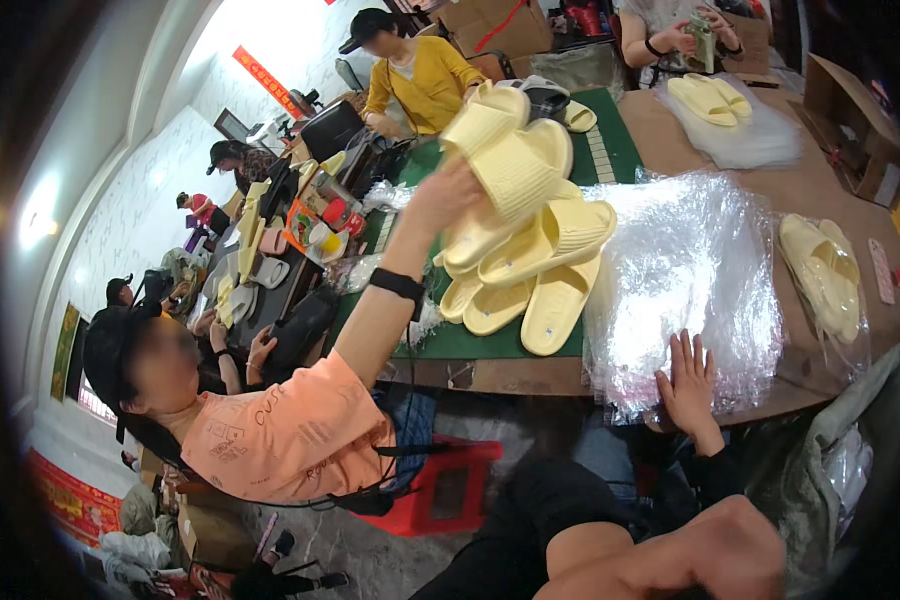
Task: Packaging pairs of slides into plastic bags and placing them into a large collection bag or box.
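My right hand (pixel 688 385) lies palm down, fingers spread, on the near edge of a stack of clear plastic bags (pixel 680 270); it holds nothing. Across the bottom of the picture comes my left arm with its dark sleeve pushed up. My left hand (pixel 740 545) is bent near the lower right, its fingers hidden. Left of the bags, pale yellow slippers (pixel 560 300) are heaped on a green mat (pixel 610 140). Over the heap, a co-worker's hand in a peach sleeve grips more yellow slippers (pixel 515 165). To the right lies a bagged pair of yellow slippers (pixel 820 275).
Another yellow pair (pixel 710 100) rests on plastic bags at the far side. An open carton (pixel 850 130) stands at the far right. A red stool (pixel 450 490) is under the co-worker in peach. Several other people work along the tables.
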`<state>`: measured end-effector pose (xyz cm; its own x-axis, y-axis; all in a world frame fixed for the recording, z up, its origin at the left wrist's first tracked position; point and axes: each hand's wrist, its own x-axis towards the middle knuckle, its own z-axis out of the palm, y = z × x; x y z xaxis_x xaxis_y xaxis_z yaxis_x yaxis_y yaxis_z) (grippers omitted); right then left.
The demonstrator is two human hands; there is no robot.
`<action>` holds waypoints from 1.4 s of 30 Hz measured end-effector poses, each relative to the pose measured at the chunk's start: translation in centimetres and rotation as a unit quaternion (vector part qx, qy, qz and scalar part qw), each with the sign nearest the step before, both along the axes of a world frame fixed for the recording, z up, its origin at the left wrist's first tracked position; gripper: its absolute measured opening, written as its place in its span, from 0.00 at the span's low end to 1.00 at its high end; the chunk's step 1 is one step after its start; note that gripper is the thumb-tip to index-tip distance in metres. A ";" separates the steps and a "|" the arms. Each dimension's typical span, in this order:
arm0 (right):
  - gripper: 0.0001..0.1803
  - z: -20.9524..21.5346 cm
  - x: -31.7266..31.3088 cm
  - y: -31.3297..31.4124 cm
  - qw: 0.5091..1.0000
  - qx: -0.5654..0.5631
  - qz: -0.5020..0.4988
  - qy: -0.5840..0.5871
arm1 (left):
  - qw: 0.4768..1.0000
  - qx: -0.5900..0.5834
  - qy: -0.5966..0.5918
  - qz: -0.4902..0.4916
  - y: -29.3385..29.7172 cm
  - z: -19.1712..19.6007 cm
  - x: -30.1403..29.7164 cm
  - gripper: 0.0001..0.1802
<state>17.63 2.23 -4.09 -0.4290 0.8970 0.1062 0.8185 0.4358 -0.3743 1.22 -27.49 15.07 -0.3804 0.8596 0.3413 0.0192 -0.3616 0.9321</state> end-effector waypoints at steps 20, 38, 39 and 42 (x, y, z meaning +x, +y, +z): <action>0.36 0.4 -3.3 -0.5 0.998 -0.035 0.026 0.044 | 0.974 -0.118 0.060 -0.183 11.8 -7.4 -2.2 0.39; 0.31 -9.7 -1.7 0.9 0.977 0.192 -0.049 0.080 | 0.858 0.001 0.247 -0.450 34.0 -15.6 13.9 0.46; 0.31 -9.6 -2.3 1.1 0.974 0.211 -0.039 0.078 | 0.866 0.000 0.264 -0.424 35.3 -15.9 12.9 0.46; 0.33 -6.8 -5.6 0.5 0.982 0.143 0.011 0.125 | 0.897 -0.028 0.329 -0.294 39.2 -17.3 4.2 0.48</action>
<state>12.03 2.77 -10.87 -0.3763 0.8067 0.4558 0.7065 0.5681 -0.4222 5.42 11.67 -2.25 0.4125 0.8681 0.2763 0.3929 -0.4432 0.8058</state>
